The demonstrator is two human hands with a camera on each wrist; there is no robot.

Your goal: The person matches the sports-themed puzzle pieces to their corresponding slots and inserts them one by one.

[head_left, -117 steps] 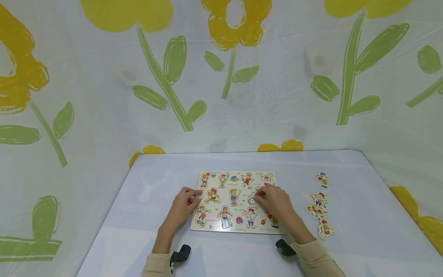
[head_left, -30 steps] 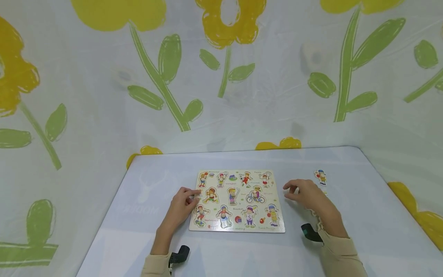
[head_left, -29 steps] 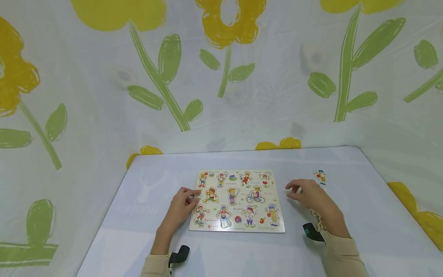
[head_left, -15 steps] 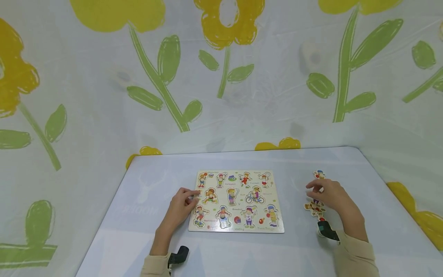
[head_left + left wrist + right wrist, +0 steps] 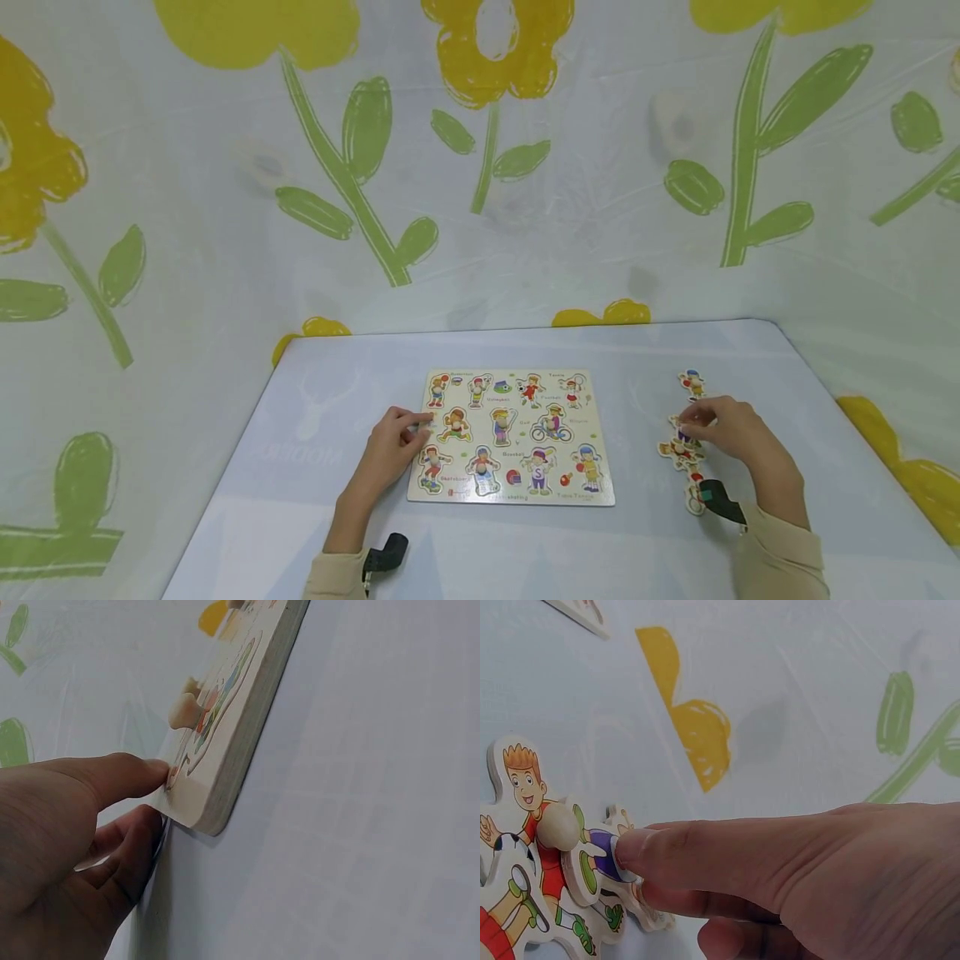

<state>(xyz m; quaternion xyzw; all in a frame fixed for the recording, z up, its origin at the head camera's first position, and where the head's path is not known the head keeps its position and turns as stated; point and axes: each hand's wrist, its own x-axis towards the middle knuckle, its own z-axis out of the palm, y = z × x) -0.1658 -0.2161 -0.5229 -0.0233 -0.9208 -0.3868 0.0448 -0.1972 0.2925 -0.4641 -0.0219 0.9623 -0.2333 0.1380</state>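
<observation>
And there it is: right of the board [image 5: 480, 429], the nearer right hand [image 5: 726, 423] brings thumb and finger, barely parted, directly over the purple piece [image 5: 604, 855], its long axis mostly covered, any grip impossible to tell. The left hand [image 5: 393, 440] pinches the board's left edge. In the frame 1 second ago, the right hand hovers closer beside the board!

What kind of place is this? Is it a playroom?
Maybe a playroom, though I can't be sure; it looks like a tabletop play corner. There's a big flower-print backdrop, a wooden peg puzzle board of sports figures, and loose puzzle pieces beside it.
</observation>
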